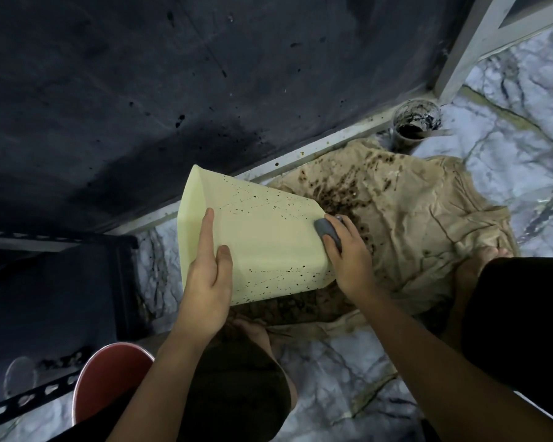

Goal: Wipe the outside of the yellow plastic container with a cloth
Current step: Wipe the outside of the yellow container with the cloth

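Left hand (205, 282) grips the tilted container (262, 244) near its rim; right hand's (348, 253) fingers (351, 226) curl round the cloth (326, 229) at its base. Best wipe along the speckled wall, bracing firmly.

Stained sheet (412, 224) on marble floor (508, 122)
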